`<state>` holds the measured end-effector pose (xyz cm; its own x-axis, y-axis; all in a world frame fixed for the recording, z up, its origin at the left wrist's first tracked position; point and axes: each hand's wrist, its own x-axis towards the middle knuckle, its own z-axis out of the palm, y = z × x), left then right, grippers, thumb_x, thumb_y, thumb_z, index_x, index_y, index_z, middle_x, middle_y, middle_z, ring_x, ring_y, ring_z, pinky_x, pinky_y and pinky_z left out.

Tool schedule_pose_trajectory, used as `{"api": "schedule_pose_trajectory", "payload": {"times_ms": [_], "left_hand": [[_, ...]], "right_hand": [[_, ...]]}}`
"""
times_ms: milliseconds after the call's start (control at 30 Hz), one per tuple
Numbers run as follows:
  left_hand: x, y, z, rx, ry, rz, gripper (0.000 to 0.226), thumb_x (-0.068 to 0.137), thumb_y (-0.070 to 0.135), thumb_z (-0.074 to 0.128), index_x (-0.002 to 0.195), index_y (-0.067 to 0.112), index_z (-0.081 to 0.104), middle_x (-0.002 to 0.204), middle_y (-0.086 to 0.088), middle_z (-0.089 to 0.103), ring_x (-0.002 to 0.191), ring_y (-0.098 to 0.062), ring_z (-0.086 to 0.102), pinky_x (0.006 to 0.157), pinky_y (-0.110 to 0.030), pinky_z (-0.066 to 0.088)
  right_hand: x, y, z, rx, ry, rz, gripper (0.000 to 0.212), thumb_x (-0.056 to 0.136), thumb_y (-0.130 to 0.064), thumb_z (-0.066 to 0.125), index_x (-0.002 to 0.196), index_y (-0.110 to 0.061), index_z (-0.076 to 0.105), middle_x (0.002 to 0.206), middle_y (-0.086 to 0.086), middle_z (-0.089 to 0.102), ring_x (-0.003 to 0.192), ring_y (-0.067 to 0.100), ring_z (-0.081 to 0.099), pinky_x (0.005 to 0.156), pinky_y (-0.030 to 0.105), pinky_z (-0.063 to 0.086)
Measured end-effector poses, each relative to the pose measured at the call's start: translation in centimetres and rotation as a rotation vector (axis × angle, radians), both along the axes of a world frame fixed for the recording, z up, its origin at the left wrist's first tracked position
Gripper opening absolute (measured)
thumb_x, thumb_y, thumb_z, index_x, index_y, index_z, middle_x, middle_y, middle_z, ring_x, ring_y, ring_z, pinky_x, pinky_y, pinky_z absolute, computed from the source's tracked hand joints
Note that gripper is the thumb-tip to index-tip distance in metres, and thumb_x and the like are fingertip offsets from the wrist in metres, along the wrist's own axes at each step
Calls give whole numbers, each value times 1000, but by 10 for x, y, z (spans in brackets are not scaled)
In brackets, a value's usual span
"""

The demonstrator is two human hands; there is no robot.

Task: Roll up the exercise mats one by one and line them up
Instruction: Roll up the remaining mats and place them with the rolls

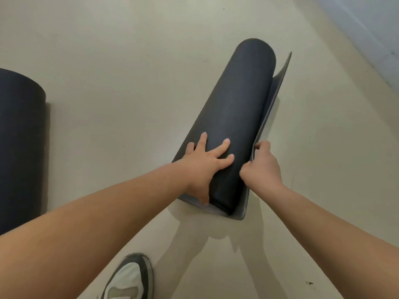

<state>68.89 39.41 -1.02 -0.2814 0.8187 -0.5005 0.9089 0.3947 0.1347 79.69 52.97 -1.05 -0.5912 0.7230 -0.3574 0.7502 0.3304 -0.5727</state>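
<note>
A dark grey exercise mat (233, 108) lies on the floor almost fully rolled, running from near me toward the far right. Its loose end flap (278, 83) stands up along the roll's right side. My left hand (205, 165) rests flat on the near end of the roll, fingers spread, thumb at the roll's end face. My right hand (262, 165) pinches the near edge of the flap. A second rolled dark mat (21, 137) lies at the left edge of the view, partly cut off.
Pale beige floor (121, 61) spreads around both mats. A wall base (367, 29) runs along the far right. My grey and white shoe (129, 279) stands on the floor at the bottom centre, just short of the mat.
</note>
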Motion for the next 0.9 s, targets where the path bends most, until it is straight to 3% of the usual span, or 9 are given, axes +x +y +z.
{"api": "schedule_pose_trajectory", "payload": {"times_ms": [100, 200, 300, 433, 500, 600, 667, 767, 900], "left_hand": [[-21, -9, 7, 146, -170, 44, 97, 85, 63, 74, 165, 38, 24, 175, 15, -1, 160, -29, -14, 128, -48, 2], [-44, -20, 5, 452, -159, 486, 82, 95, 40, 71, 164, 28, 29, 171, 1, 24, 156, -27, 26, 125, -37, 26], [-73, -28, -7, 232, -80, 804, 89, 84, 66, 72, 153, 23, 34, 152, -9, 45, 138, -35, 45, 110, -54, 46], [-73, -33, -3, 115, -124, 820, 93, 74, 81, 71, 143, 25, 44, 138, -12, 43, 130, -37, 43, 100, -47, 48], [-54, -35, -1, 145, -55, 763, 93, 76, 79, 71, 147, 27, 41, 137, -11, 39, 133, -35, 36, 98, -46, 46], [-18, -43, -5, 250, 59, 723, 99, 75, 82, 68, 151, 28, 35, 140, -9, 35, 135, -31, 30, 101, -43, 47], [10, -50, -15, 292, 153, 673, 104, 76, 84, 65, 155, 26, 31, 143, -10, 34, 136, -31, 28, 107, -43, 44], [42, -66, -31, 466, 279, 555, 103, 73, 77, 72, 150, 15, 47, 133, -17, 47, 125, -36, 37, 98, -49, 48], [44, -92, -39, 762, 229, 420, 62, 90, 57, 64, 136, 15, 66, 121, -13, 57, 114, -33, 46, 90, -46, 56]], "right_hand": [[10, -25, -11, -233, 99, -245, 45, 93, -6, 58, 118, -28, 28, 103, 3, 53, 85, 21, 57, 72, 36, 47], [7, -51, -23, -404, 154, -373, 50, 91, -3, 59, 120, -26, 26, 112, 11, 53, 90, 28, 59, 75, 39, 51], [-3, -65, -29, -449, 180, -445, 51, 91, -7, 63, 116, -28, 24, 111, 12, 54, 97, 33, 66, 83, 45, 57], [-12, -64, -25, -515, 129, -462, 50, 84, -1, 57, 117, -20, 25, 113, 12, 50, 83, 29, 53, 76, 43, 54], [-9, -51, -10, -442, -35, -275, 41, 82, -5, 55, 113, -12, 29, 107, 14, 52, 83, 32, 58, 70, 41, 54], [-8, -12, 31, -239, -495, 352, 18, 90, -14, 59, 100, 1, 58, 87, 18, 73, 76, 36, 77, 64, 43, 64], [-14, 14, 57, -143, -544, 560, 22, 92, -25, 72, 100, -5, 69, 79, 13, 77, 70, 29, 77, 66, 43, 65], [-24, 23, 68, 270, -471, 761, 67, 69, -51, 89, 121, -25, 56, 116, -3, 62, 106, 22, 61, 87, 43, 56], [-23, 13, 36, 683, -461, 987, 143, 53, -67, 91, 158, -37, -2, 158, 9, 13, 150, 36, 14, 121, 60, 22]]}}
